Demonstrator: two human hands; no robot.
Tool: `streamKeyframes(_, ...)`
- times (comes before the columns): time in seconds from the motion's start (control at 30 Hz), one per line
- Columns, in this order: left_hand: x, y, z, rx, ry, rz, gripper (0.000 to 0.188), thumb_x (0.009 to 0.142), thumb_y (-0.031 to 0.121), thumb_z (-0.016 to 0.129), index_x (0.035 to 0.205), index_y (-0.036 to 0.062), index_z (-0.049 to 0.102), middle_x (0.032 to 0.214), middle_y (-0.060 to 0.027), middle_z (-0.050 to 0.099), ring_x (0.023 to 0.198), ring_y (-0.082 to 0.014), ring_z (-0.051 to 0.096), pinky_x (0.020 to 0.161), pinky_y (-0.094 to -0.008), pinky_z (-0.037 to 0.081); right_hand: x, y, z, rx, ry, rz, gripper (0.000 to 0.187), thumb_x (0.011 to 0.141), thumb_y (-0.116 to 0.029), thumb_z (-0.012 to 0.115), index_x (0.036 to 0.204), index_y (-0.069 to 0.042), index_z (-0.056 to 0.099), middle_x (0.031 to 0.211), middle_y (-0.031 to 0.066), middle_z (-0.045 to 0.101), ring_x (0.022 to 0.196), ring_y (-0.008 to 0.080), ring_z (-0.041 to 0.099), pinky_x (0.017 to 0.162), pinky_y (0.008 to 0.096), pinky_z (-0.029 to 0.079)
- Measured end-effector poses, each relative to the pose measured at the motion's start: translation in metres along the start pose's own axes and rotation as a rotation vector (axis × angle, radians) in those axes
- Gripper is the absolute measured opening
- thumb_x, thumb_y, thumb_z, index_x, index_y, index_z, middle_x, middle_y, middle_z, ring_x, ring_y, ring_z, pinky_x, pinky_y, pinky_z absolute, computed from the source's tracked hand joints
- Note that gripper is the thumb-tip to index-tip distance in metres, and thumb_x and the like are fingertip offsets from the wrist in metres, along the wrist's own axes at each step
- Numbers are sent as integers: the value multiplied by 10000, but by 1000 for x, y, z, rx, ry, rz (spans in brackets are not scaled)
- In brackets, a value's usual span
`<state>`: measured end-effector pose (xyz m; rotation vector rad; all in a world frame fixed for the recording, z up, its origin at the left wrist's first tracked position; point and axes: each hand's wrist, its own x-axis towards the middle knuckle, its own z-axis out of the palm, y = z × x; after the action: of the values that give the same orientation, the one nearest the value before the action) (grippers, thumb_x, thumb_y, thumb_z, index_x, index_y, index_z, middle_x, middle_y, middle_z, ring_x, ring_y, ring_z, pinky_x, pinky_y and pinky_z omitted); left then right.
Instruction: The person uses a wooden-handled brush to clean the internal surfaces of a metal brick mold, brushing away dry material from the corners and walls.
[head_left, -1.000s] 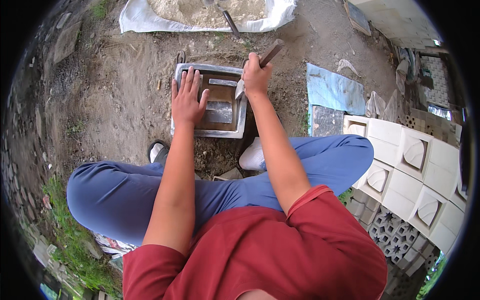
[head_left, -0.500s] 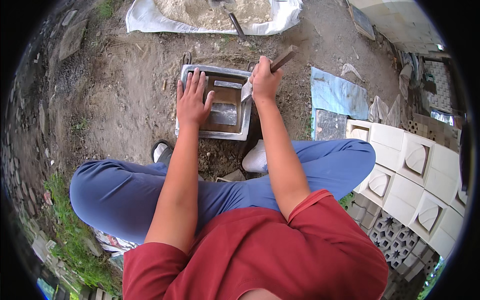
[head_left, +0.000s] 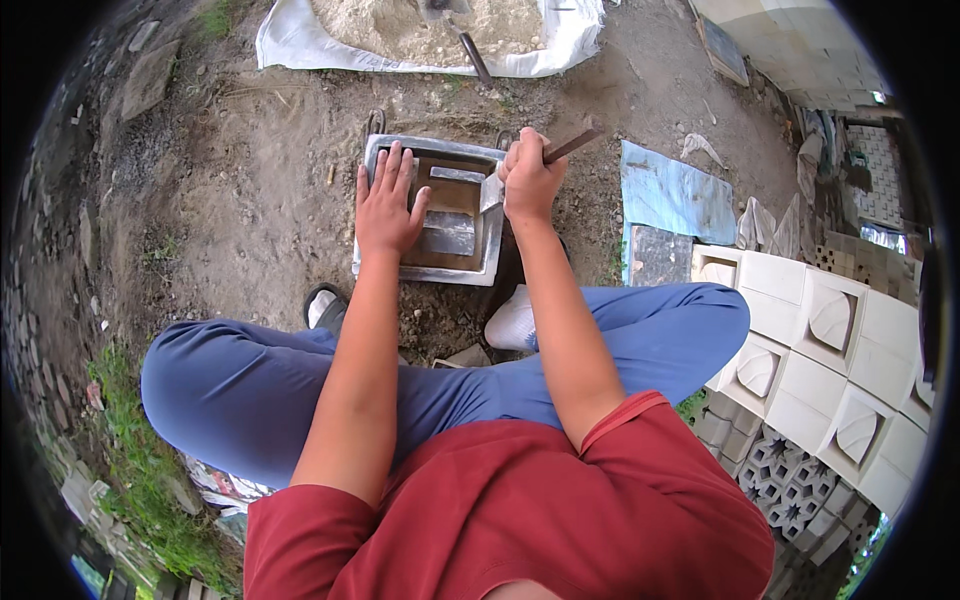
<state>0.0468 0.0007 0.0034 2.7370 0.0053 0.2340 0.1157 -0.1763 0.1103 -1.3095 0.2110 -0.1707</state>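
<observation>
A grey rectangular block mold [head_left: 487,265] lies on the ground in front of me, with flat metal plates [head_left: 447,238] and brown surfaces inside it. My left hand [head_left: 388,213] rests flat over its left side, fingers stretched out and a little apart. At the mold's right side, my right hand [head_left: 531,178] is closed around a scraper [head_left: 492,189]. Its flat pale blade points down-left against the inner right edge of the mold, and its brown handle sticks out up-right beyond my fist. The blade's tip is hard to make out.
At the far side, a white sheet [head_left: 360,55] bears a heap of pale powder with a dark-handled tool [head_left: 474,58]. A blue sheet [head_left: 675,190] lies to the right, near rows of cream-coloured blocks [head_left: 775,325]. Grass [head_left: 150,490] grows at lower left.
The scraper has tilted slightly in my right hand, and its blade now shows more over the mold's inner edge. My left hand keeps its place on the mold.
</observation>
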Motion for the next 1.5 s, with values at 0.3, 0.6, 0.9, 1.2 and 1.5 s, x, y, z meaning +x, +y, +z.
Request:
streamKeyframes(0.3,5,13,2,-16,15,27,681,1038,455,517,1642,177,368,1729,-38,302,1589,-261,284,1311,-495,138,-17,63,-50,-267,44,-30,470,1037,-256,550,619,-70,442,546,-23,443,486,101,415,485,341,325)
streamKeyframes(0.6,10,18,0,-1,27,40,680,1039,468,506,1633,160,382,1729,-26,300,1589,-231,280,1320,-469,128,-28,58,-48,-390,18,-170,490,1048,-265,554,612,-65,452,569,-54,428,551,76,409,524,351,309)
streamKeyframes(0.9,2,3,2,19,27,26,685,1038,464,505,1637,158,375,1727,-28,307,1590,-239,281,1318,-470,131,-15,33,-29,-107,8,-40,463,1051,-233,556,620,-145,410,543,-61,404,442,69,366,444,291,286)
streamKeyframes(1.2,5,12,3,18,16,25,664,1044,447,505,1638,178,379,1730,-30,302,1589,-240,287,1310,-473,152,-30,71,-52,-195,-110,-30,471,1036,-184,597,600,-126,427,572,-70,426,477,57,382,468,288,290)
streamKeyframes(1.5,9,14,7,5,46,47,672,1051,465,493,1634,149,381,1731,-41,298,1591,-258,278,1312,-479,144,-26,58,-53,-174,-30,-53,512,1074,-233,552,592,-144,400,531,-58,399,435,71,368,457,290,297)
